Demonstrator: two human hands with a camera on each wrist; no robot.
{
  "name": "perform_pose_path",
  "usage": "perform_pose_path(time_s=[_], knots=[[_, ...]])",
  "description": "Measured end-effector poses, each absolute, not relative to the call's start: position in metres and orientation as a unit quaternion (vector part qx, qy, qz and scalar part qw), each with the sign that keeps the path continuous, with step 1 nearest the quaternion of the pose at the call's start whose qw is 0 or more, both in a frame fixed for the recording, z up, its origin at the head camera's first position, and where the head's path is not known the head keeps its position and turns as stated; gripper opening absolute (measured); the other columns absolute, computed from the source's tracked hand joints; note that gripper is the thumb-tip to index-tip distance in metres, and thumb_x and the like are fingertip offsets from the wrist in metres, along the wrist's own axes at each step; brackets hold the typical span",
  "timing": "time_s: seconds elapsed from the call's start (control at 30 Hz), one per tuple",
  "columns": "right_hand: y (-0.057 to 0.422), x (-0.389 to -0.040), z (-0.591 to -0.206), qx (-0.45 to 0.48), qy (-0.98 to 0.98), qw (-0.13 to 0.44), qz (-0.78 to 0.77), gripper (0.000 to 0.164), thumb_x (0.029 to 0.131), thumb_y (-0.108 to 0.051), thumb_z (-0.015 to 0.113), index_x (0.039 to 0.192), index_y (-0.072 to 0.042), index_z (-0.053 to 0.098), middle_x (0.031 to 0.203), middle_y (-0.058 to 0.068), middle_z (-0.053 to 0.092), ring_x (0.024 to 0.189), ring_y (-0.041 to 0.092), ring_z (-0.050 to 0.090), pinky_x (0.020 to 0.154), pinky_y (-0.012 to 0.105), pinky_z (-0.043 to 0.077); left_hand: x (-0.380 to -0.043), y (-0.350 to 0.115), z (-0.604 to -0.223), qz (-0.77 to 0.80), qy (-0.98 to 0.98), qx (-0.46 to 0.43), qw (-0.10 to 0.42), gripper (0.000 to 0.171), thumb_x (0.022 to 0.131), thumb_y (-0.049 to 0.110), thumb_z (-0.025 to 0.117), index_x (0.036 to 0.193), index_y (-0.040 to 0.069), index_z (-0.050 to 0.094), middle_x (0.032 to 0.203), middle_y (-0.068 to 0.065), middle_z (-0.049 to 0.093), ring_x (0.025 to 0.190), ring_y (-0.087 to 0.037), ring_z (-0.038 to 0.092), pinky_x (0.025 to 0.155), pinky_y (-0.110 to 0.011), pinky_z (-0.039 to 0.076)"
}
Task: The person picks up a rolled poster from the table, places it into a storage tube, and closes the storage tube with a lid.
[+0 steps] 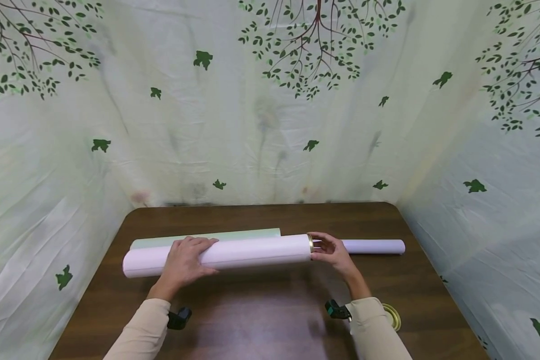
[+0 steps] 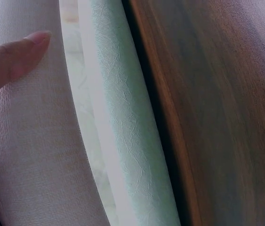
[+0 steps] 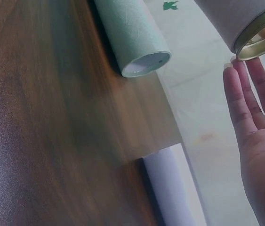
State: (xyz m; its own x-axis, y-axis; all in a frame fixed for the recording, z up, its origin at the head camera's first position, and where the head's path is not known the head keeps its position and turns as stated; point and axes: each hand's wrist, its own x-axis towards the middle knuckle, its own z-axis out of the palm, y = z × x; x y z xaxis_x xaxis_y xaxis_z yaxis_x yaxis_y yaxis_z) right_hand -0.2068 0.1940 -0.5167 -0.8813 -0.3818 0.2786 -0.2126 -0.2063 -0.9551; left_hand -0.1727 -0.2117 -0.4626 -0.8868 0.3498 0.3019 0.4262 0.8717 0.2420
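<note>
A thick pinkish-white tube (image 1: 256, 250) with a fabric-like texture lies crosswise in front of me, held a little above the table. My left hand (image 1: 186, 262) grips it left of its middle, thumb on the near side and fingers over the top. At the tube's right end is a gold metal rim (image 3: 259, 44). My right hand (image 1: 333, 252) holds this end by the rim between thumb and fingertips, with the palm away from it. Behind it lies a pale green tube (image 2: 127, 113) with a crinkled surface. A slimmer lavender roll (image 1: 373, 246) sits at the right, partly hidden.
The brown wooden table (image 1: 261, 310) has rounded far corners. A yellow-green coil (image 1: 392, 317) lies beside my right sleeve. Whitish curtain (image 1: 252, 125) with printed leaves hangs close behind the table and at both sides.
</note>
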Motion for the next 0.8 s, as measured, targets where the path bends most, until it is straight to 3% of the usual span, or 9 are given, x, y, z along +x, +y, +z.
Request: perform_pose_path(time_s=[0.17,0.43,0.8], knots=[[0.194,-0.207,-0.515,-0.239,0.628,0.055,-0.739,0.061,0.079,0.007,0.073,0.129,0.021,0.042,0.117,0.009,0.059,0.104,0.021,0.062,0.084,0.028,0.053,-0.173,-0.212,-0.464,-0.156,-0.959,-0.2,0.124,0.074,0.057,0.04,0.091,0.122,0.013,0.066,0.113,-0.008,0.068,0.102,-0.03,0.057,0.086,-0.053,0.037],[0.199,-0.205,-0.511,-0.251,0.623,0.079,-0.737,0.058,0.082,0.007,0.07,0.131,0.02,0.042,0.123,0.006,0.059,0.11,0.021,0.06,0.087,0.029,0.052,-0.172,-0.212,-0.464,-0.155,-0.96,-0.2,0.123,0.073,0.058,0.04,0.09,0.121,0.012,0.067,0.113,-0.008,0.068,0.101,-0.03,0.058,0.085,-0.052,0.038],[0.201,-0.211,-0.506,-0.255,0.628,0.096,-0.729,0.06,0.077,0.01,0.073,0.128,0.022,0.043,0.121,0.004,0.062,0.11,0.021,0.062,0.089,0.033,0.051,-0.171,-0.212,-0.465,-0.161,-0.96,-0.196,0.121,0.073,0.058,0.037,0.091,0.122,0.011,0.067,0.113,-0.009,0.068,0.103,-0.032,0.057,0.085,-0.053,0.038]])
